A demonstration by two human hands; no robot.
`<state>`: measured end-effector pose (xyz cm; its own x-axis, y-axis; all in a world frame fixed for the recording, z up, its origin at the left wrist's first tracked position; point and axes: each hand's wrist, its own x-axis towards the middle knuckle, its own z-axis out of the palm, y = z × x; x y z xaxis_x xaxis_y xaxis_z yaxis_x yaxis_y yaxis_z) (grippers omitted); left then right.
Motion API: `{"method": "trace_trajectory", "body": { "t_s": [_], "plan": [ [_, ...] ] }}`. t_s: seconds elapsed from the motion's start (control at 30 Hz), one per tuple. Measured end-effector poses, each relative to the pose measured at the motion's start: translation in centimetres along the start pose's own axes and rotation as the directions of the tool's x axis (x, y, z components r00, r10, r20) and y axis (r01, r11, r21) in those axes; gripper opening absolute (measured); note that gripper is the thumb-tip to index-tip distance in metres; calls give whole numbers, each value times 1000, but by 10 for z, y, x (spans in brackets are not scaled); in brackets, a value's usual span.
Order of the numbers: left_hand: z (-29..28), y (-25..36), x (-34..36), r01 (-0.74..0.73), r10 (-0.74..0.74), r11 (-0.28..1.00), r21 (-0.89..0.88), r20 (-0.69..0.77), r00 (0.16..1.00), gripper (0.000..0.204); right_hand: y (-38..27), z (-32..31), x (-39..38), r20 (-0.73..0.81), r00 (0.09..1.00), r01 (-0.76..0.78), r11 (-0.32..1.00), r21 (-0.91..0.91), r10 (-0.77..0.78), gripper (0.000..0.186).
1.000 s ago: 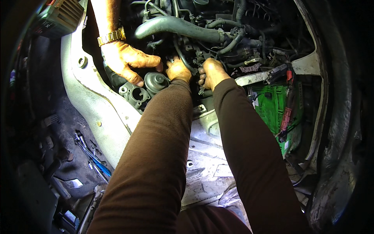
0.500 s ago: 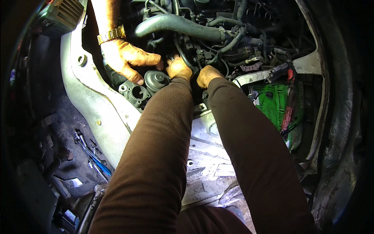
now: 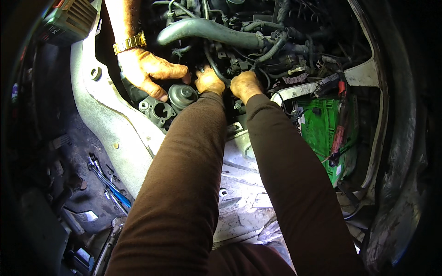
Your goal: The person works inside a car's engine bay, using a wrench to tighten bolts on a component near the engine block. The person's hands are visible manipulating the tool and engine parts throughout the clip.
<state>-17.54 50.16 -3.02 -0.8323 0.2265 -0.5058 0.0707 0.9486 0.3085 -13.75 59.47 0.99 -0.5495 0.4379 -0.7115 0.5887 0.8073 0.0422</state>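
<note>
Down among the dark engine parts, my left hand (image 3: 209,81) has its fingers curled, gripping something hidden, just left of a thin black hose (image 3: 215,66). My right hand (image 3: 245,85) is closed beside that hose, back of the hand up; what its fingers hold is hidden. Another person's hand (image 3: 147,69), with a gold watch (image 3: 130,43), reaches down from the top left, fingers spread over a round grey metal housing (image 3: 183,95) and an adjoining flanged part with an opening (image 3: 153,109). A thick grey pipe (image 3: 209,32) runs above both my hands.
A green battery (image 3: 320,129) sits at right, with red-wrapped cable. A pale textured body edge (image 3: 106,119) runs down the left. Wrenches and a blue-handled tool (image 3: 119,195) lie on the dark surface at lower left. A boxy device (image 3: 69,20) stands at top left.
My right hand has shifted and turned from showing its curled fingers to showing its back, after first moving slightly left. My left hand and the other person's hand have barely moved.
</note>
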Motion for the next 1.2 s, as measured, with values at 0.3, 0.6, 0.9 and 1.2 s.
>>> {"method": "trace_trajectory", "body": {
  "t_s": [0.3,0.6,0.9,1.2],
  "plan": [
    [-3,12,-3,-31,31,999,29,-17,999,49,1,-12,-26,134,991,15,989,-149,5,32],
    [1,6,-1,-31,31,999,13,-42,999,50,-4,-16,-41,195,952,-298,579,759,235,32],
    [-3,15,-3,-9,9,1000,-7,-34,999,47,-1,-7,-15,206,975,131,957,-257,-78,34],
    [-7,22,-7,219,-220,974,-59,-11,975,47,-7,-20,-32,195,979,116,955,-275,-63,36]
  ]
}}
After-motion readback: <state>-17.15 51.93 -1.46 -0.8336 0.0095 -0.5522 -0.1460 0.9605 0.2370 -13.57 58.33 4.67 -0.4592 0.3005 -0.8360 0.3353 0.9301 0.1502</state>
